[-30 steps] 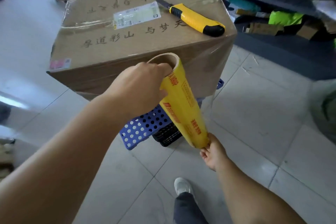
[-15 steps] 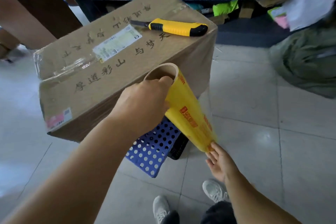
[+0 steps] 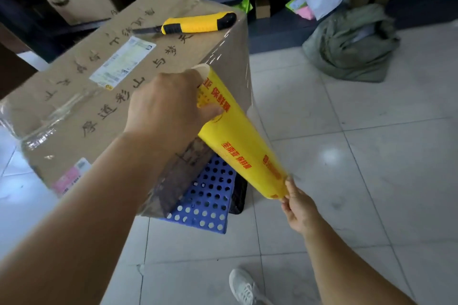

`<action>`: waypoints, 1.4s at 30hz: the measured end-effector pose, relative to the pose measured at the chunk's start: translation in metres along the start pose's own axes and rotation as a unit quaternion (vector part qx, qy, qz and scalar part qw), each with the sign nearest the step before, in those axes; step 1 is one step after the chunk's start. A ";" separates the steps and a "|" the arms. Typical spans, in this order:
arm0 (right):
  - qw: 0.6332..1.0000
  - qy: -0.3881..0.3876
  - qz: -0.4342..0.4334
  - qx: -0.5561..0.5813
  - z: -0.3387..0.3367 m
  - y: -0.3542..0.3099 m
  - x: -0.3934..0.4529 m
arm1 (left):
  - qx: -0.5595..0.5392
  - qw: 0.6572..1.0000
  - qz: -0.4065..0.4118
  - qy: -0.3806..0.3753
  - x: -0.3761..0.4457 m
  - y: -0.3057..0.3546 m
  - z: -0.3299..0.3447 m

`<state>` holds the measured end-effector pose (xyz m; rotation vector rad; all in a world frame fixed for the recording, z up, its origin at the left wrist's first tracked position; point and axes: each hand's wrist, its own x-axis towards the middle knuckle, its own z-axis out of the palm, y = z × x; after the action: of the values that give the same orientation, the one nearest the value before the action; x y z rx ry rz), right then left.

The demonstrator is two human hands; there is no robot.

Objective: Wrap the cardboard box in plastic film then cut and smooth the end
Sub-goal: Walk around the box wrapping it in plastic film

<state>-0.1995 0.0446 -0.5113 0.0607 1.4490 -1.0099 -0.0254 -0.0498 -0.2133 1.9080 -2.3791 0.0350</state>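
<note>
Cardboard box [image 3: 119, 96] sits on blue perforated crate [image 3: 210, 195], film already glossy over its right corner. My left hand [image 3: 168, 109] grips top end of yellow film roll [image 3: 238, 136]; my right hand [image 3: 298, 203] pinches bottom end. Roll tilted, just beside box's near right corner. Yellow utility knife [image 3: 195, 23] lies at far right edge of box top.

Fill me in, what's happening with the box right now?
A person is wrapping the cardboard box in plastic film. The left hand grips the top end of the yellow film roll; the right hand pinches its bottom end. Film stretches from the roll onto the box's near corner. The utility knife lies unused on top, so cutting hasn't started.
</note>
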 end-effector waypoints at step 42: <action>0.996 -0.070 0.047 0.020 0.045 0.243 -0.135 | 0.044 0.997 0.053 -0.032 -0.197 -0.124 -0.031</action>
<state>0.0058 0.2367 -0.5185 0.0848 1.2872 -0.9476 0.1396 0.1168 -0.2046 1.8438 -2.5599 0.0894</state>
